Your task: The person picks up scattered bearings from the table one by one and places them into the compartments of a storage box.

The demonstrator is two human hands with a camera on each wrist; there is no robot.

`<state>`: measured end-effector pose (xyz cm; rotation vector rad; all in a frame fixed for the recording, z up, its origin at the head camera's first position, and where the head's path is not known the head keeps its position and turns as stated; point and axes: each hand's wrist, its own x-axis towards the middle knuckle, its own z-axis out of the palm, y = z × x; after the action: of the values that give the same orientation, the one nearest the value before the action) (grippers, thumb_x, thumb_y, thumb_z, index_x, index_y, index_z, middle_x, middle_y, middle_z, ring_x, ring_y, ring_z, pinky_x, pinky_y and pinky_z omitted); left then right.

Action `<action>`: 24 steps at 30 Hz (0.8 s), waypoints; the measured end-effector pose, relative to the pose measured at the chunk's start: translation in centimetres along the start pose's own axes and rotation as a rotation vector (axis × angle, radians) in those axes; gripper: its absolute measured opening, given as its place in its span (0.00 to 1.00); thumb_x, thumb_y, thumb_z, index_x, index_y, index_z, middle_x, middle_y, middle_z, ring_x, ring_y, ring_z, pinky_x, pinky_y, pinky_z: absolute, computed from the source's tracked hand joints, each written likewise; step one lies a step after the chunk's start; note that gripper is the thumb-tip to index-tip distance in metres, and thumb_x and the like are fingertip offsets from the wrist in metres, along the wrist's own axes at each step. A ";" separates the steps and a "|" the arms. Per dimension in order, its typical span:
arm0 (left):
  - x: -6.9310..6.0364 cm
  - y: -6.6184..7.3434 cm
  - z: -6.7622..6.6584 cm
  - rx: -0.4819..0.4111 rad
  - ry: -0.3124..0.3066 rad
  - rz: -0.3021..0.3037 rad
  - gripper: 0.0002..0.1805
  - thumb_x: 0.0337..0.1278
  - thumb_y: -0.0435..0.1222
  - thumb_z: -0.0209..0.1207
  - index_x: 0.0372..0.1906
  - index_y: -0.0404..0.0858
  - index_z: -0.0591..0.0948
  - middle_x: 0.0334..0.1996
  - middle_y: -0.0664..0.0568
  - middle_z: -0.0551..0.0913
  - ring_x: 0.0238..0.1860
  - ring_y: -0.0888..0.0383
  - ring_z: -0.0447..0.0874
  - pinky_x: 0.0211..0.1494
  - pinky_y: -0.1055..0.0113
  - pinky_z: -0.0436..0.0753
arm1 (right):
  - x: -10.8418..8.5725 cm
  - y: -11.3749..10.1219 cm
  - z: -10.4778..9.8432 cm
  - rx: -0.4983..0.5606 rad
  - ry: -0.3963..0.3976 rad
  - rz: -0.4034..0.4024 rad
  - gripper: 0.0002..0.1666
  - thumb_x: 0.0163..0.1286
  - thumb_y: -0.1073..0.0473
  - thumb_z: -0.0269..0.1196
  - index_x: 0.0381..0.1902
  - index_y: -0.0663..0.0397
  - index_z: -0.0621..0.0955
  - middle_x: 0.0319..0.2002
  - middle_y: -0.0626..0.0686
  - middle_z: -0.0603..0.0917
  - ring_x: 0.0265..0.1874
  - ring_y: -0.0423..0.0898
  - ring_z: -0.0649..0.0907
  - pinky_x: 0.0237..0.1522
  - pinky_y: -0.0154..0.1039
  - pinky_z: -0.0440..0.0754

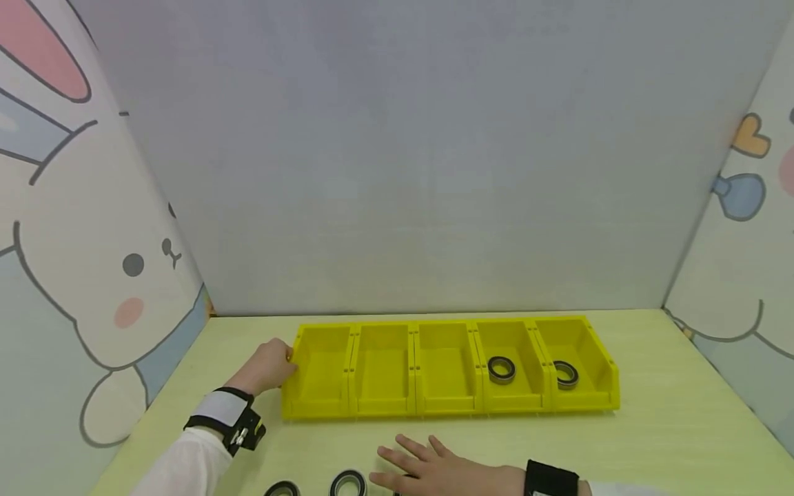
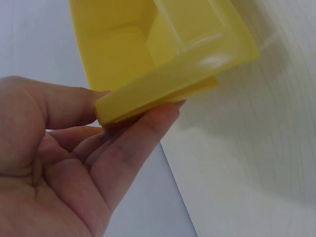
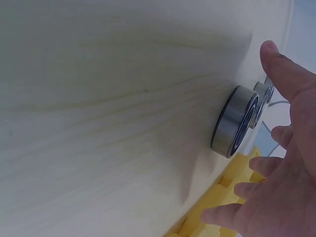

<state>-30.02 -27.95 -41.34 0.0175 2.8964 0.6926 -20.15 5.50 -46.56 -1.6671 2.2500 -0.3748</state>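
Note:
A row of joined yellow bins (image 1: 381, 405) stands on the table with its open compartments facing up. My left hand (image 1: 265, 366) grips the leftmost bin's outer edge; in the left wrist view, the thumb and fingers pinch the yellow wall (image 2: 158, 84). My right hand (image 1: 449, 475) is spread with fingers apart, palm down, over a bearing (image 3: 231, 121) that it mostly hides in the head view. To its left lie a black-sealed bearing (image 1: 348, 473) and another bearing (image 1: 282, 485), cut off by the frame's bottom edge. Whether the right hand touches the bearing cannot be told.
One bearing (image 1: 501, 380) lies in the fourth compartment from the left, and another bearing (image 1: 567, 385) in the rightmost. A grey back wall (image 1: 428, 207) rises behind the bins. Side panels with cartoon prints (image 1: 99, 275) flank the pale table (image 1: 670, 413).

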 end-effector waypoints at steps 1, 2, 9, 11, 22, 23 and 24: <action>0.0 0.0 0.1 0.000 0.000 0.000 0.06 0.58 0.28 0.54 0.34 0.26 0.78 0.27 0.46 0.79 0.26 0.57 0.78 0.28 0.66 0.80 | 0.1 0.0 0.0 0.002 -0.019 -0.022 0.39 0.73 0.41 0.47 0.75 0.42 0.48 0.74 0.55 0.47 0.72 0.57 0.52 0.62 0.61 0.65; -0.1 0.0 0.1 0.000 0.000 -0.002 0.07 0.58 0.28 0.54 0.34 0.26 0.78 0.28 0.46 0.79 0.26 0.57 0.78 0.28 0.66 0.80 | 0.2 0.0 0.0 -0.011 -0.033 -0.047 0.38 0.73 0.43 0.47 0.75 0.45 0.49 0.74 0.57 0.49 0.72 0.57 0.53 0.64 0.56 0.66; -0.3 0.4 -0.2 -0.005 -0.004 -0.004 0.07 0.58 0.28 0.54 0.35 0.25 0.77 0.28 0.45 0.78 0.27 0.56 0.77 0.29 0.66 0.80 | 1.0 0.4 0.3 -0.216 0.026 -0.222 0.25 0.74 0.54 0.48 0.65 0.59 0.69 0.63 0.59 0.72 0.64 0.50 0.71 0.63 0.31 0.68; -0.4 0.5 -0.3 -0.001 -0.001 -0.006 0.07 0.58 0.28 0.54 0.35 0.25 0.77 0.28 0.46 0.78 0.27 0.56 0.77 0.29 0.66 0.80 | 1.2 0.3 0.3 -0.225 0.054 -0.243 0.22 0.74 0.56 0.48 0.61 0.59 0.73 0.59 0.57 0.76 0.60 0.47 0.74 0.61 0.28 0.68; -0.3 0.4 0.0 0.000 0.004 -0.019 0.05 0.57 0.28 0.55 0.31 0.28 0.76 0.26 0.47 0.76 0.25 0.57 0.75 0.27 0.68 0.77 | 2.0 -0.3 -0.9 -0.270 0.064 -0.302 0.13 0.71 0.55 0.54 0.49 0.46 0.82 0.44 0.42 0.83 0.43 0.29 0.78 0.48 0.15 0.68; -0.3 0.3 0.1 -0.002 0.006 -0.019 0.04 0.57 0.28 0.55 0.31 0.29 0.76 0.26 0.47 0.76 0.25 0.57 0.75 0.27 0.68 0.77 | 2.0 -0.3 -1.0 -0.265 0.060 -0.300 0.13 0.71 0.54 0.54 0.48 0.45 0.82 0.43 0.41 0.83 0.42 0.28 0.78 0.46 0.15 0.68; -0.3 0.3 0.1 -0.004 0.009 -0.015 0.04 0.57 0.28 0.55 0.30 0.29 0.76 0.25 0.47 0.76 0.25 0.57 0.75 0.27 0.68 0.77 | 1.9 -0.3 -1.3 -0.260 0.050 -0.286 0.12 0.71 0.54 0.54 0.46 0.45 0.82 0.41 0.40 0.83 0.40 0.27 0.77 0.45 0.14 0.69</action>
<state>-29.71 -27.61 -41.27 -0.0084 2.9002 0.6971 -20.93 3.66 -45.42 -2.1451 2.1727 -0.1952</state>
